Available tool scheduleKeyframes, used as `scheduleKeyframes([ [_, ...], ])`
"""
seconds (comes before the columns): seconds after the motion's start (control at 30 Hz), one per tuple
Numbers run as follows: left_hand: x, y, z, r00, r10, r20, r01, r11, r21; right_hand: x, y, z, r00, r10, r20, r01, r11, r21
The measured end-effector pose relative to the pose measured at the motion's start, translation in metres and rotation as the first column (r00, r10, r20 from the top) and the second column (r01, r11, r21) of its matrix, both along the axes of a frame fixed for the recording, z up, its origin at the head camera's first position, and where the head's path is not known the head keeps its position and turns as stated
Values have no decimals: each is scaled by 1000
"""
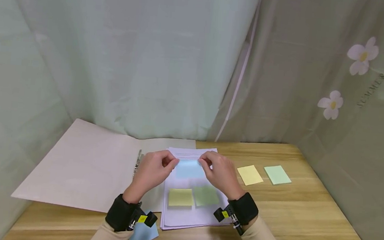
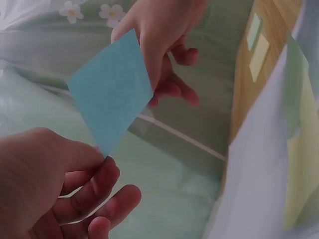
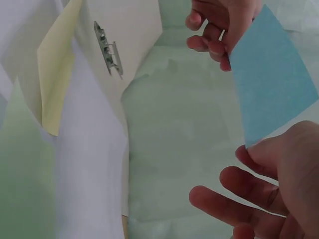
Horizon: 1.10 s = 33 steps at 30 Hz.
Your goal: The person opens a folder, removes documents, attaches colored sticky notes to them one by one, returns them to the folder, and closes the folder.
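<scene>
Between both hands a single blue sticky note [image 1: 190,169] is held up by its two far corners. My left hand [image 1: 155,170] pinches one corner between thumb and forefinger; my right hand [image 1: 220,172] pinches the other the same way. In the left wrist view the blue note [image 2: 110,92] hangs flat, other fingers loosely bent below. Under the hands lies a stack of white paper [image 1: 183,216], its top sheet carrying printed lines near the upper edge. A yellow sticky note [image 1: 180,197] and a green sticky note [image 1: 206,196] are stuck side by side on it.
An open binder [image 1: 88,168] with metal rings [image 1: 137,161] spreads to the left, partly beneath the paper. A yellow note pad [image 1: 250,175] and a green note pad [image 1: 277,175] lie on the wooden table [image 1: 310,218] to the right. A blue note pad [image 1: 143,235] sits near the front, partly behind the left wrist.
</scene>
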State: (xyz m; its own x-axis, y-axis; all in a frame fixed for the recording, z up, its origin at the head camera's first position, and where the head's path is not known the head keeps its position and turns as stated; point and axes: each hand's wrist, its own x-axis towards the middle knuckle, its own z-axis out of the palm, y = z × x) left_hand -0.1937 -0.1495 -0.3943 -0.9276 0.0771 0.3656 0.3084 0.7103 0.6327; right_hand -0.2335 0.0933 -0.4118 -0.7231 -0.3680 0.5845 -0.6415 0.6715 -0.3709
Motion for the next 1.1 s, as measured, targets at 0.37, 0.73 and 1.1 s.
scheduleKeyframes([
  [0.37, -23, 2, -39, 984, 78, 157, -72, 996, -47, -23, -11, -27, 974, -59, 219, 37, 994, 103],
  [0.73, -41, 5, -78, 968, 106, 227, -95, 994, -59, -42, -15, -53, 925, -108, 363, 55, 986, 155],
  [1.1, -44, 8, -96, 971, 117, 208, -100, 991, -90, -64, -16, -90, 936, -148, 320, 96, 980, 174],
])
